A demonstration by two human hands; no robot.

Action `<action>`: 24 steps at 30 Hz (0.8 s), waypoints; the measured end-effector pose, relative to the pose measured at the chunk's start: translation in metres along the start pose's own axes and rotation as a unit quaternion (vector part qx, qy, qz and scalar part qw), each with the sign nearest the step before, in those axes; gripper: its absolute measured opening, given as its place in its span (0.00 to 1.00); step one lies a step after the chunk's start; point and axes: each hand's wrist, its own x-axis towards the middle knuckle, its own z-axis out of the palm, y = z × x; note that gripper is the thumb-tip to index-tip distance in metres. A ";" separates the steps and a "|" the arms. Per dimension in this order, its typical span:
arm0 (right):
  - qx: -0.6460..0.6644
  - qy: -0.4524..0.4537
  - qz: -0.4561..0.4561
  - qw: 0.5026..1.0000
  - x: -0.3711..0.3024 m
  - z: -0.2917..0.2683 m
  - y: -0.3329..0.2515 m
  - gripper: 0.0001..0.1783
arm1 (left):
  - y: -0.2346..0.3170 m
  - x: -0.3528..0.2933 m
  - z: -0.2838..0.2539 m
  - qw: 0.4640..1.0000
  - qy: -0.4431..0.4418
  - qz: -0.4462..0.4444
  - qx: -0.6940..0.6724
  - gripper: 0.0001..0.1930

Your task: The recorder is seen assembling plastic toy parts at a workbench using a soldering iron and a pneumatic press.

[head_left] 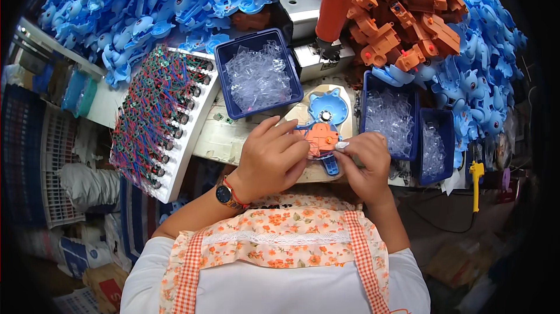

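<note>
the left hand [274, 153] comes in from the left with its fingers bent over the left edge of an orange boxy part [321, 138], and i cannot tell whether they clamp it or only rest there. the right hand [367, 165] stands at the part's lower right, thumb and forefinger near each other; a small whitish piece [342, 146] shows at their tips, but i cannot tell whether it is pinched or worn on a finger. the orange part lies on a blue plastic shell [329, 107] between the two hands, with the shell's rounded end beyond it and a narrow blue end [330, 166] toward the person. thin red wire [311, 147] shows near the left fingers. under the shell is a pale board [347, 93]. behind it an orange-red tool [335, 5] stands over a metal block [315, 64]. a dark blue bin [268, 107] of clear plastic pieces [256, 75] sits to the left, and two more bins [402, 154] of clear pieces sit to the right. farther left, a white tray [188, 162] carries a mass of coloured wires [150, 104]. blue shells [128, 16] and orange parts [408, 13] are heaped along the back.
</note>
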 end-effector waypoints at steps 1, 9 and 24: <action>-0.027 0.009 0.003 1.000 0.000 0.000 0.000 0.10 | -0.001 -0.001 0.000 1.000 -0.004 -0.010 -0.003 0.10; 0.001 0.036 -0.028 0.999 0.007 0.000 -0.007 0.11 | -0.005 -0.006 0.001 0.999 0.010 -0.014 -0.029 0.10; -0.096 -0.013 0.002 0.995 -0.008 -0.004 0.003 0.07 | -0.003 -0.009 0.010 0.998 -0.016 0.059 -0.005 0.11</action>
